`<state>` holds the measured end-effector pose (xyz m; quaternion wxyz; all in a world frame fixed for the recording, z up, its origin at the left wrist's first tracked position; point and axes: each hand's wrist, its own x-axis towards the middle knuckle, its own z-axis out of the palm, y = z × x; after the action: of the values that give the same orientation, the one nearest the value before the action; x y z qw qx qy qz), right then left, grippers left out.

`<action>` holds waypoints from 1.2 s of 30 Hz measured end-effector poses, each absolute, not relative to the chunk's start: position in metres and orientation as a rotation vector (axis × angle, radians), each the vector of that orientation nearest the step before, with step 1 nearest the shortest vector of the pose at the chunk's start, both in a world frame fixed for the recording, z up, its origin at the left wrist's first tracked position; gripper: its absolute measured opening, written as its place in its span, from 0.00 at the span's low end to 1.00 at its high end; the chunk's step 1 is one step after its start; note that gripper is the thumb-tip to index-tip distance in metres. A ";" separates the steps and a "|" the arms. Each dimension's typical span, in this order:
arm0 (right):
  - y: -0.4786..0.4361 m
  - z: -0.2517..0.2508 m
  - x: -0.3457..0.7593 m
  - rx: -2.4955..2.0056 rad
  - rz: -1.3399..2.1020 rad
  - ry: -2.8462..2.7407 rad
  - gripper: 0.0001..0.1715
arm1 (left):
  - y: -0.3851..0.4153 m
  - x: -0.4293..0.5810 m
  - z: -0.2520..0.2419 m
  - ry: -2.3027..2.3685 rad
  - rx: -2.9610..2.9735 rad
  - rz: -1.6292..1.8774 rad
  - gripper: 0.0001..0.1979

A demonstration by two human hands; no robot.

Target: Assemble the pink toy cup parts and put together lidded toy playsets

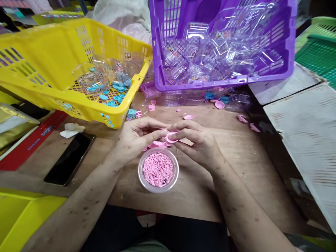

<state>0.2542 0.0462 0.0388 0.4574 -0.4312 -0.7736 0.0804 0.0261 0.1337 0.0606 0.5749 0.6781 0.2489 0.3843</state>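
Observation:
Both hands meet over the table, fingertips nearly touching. Between the fingers of my right hand [198, 141] is a small round pink plastic piece [171, 137]. My left hand [140, 136] is closed too, its thumb and fingers pinching at the left side of that same piece. More pink plastic pieces [159, 144] lie just under the fingertips, partly hidden. Right below the hands stands a clear round tub [140, 178] filled with small pink plastic bits [157, 169]. Beyond the hands a pink spoon-like piece [188, 117] lies on the table.
A yellow basket [105, 113] with blue pieces and clear packs stands at back left. A purple basket [223, 83] of clear plastic packs is at back right. A black phone [70, 159] and crumpled tissue [72, 130] lie left. A cardboard box [301, 133] edges the right side.

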 end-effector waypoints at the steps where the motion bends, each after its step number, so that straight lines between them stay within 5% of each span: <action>1: 0.046 0.039 0.254 -1.071 0.179 -1.913 0.02 | 0.132 0.026 0.061 0.601 1.576 0.910 0.14; 28: 0.045 0.032 0.239 -1.068 0.031 -1.840 0.02 | 0.127 0.022 0.050 0.730 1.695 0.939 0.13; 33: 0.052 0.019 0.253 -1.284 0.081 -1.814 0.04 | 0.126 0.005 0.061 0.750 1.951 0.890 0.28; 36: 0.052 0.015 0.263 -1.346 0.124 -1.856 0.12 | 0.118 -0.014 0.073 0.664 2.342 0.784 0.20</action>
<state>0.2632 0.0519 0.0147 0.4101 -0.5346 -0.7373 0.0493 -0.0136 0.1176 0.0732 0.2881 0.8769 0.2486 0.2937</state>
